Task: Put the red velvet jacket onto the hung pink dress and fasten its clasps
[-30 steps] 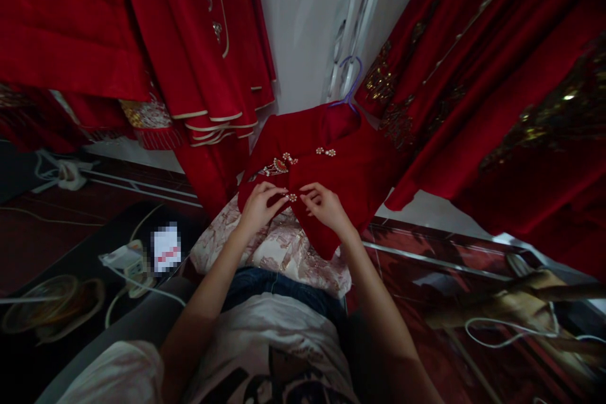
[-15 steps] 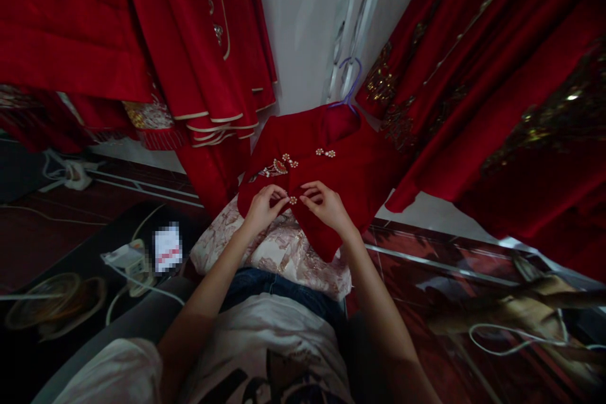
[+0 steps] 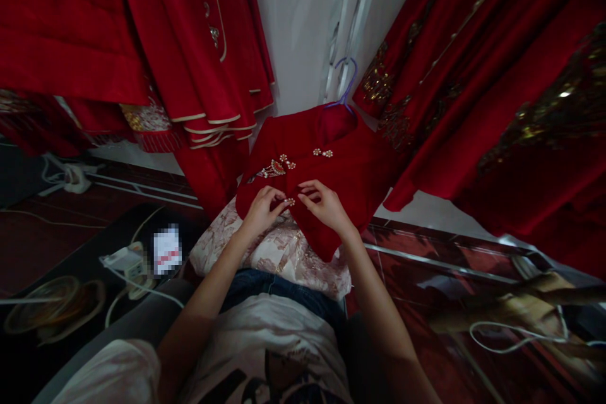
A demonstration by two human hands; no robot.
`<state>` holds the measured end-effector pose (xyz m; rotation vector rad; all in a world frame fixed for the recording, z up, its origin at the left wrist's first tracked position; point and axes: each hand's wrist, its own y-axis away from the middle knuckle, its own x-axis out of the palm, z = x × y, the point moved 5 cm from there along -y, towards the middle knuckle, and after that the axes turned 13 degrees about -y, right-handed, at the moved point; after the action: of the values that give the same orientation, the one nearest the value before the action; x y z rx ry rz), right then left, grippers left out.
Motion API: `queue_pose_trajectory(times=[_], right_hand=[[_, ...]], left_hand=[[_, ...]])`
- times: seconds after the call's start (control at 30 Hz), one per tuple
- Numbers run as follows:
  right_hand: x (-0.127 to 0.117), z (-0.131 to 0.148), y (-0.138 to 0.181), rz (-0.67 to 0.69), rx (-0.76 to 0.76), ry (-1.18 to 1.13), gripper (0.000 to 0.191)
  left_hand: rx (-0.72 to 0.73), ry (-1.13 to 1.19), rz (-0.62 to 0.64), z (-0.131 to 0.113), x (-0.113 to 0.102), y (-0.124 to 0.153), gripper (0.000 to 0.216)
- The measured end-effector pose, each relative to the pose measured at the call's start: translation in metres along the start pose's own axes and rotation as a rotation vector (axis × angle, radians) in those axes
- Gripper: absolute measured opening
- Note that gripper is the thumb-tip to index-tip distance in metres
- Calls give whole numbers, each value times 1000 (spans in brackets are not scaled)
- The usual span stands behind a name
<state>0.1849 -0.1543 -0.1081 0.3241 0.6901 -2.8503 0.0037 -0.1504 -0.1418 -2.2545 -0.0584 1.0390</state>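
A red jacket [image 3: 350, 167] on a purple hanger [image 3: 344, 85] lies over my lap, on top of a pale pink patterned cloth [image 3: 279, 252]. Pearl button clasps [image 3: 322, 153] and a beaded ornament [image 3: 273, 168] decorate its front. My left hand [image 3: 262, 207] pinches the jacket's front edge at a small pearl button [image 3: 288, 202]. My right hand [image 3: 324, 205] grips the opposite edge of the fabric, its fingertips almost touching the left hand's.
Red embroidered garments hang at left [image 3: 142, 44] and right [image 3: 497, 88], with a white wall [image 3: 303, 19] between. On the dark floor to my left lie a power strip [image 3: 125, 260], white cables and a spool [image 3: 47, 309]. More cable [image 3: 502, 334] lies at right.
Both hands stay pinched at the same pearl button, with only slight finger movement. The view has shifted a little.
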Motion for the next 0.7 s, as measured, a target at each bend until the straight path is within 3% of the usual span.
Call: queue_pose_trajectory(times=[0.3,0.5,0.6,0.7], right_hand=[[-6,-4,-1,-42,24,-11,29],[-7,-6,-1,-39,33,-25,30],[-10,-6,-2,-43,32,-26,31],[-15,-6,-2,-54,33,-20,31]], left_hand=[[-99,121,-3,2,4,0,19],[-59,157,10,-3,4,1,18],[11,43,-10,-8,-8,-16,22],[81,-175,-119,-11,-27,-47,27]])
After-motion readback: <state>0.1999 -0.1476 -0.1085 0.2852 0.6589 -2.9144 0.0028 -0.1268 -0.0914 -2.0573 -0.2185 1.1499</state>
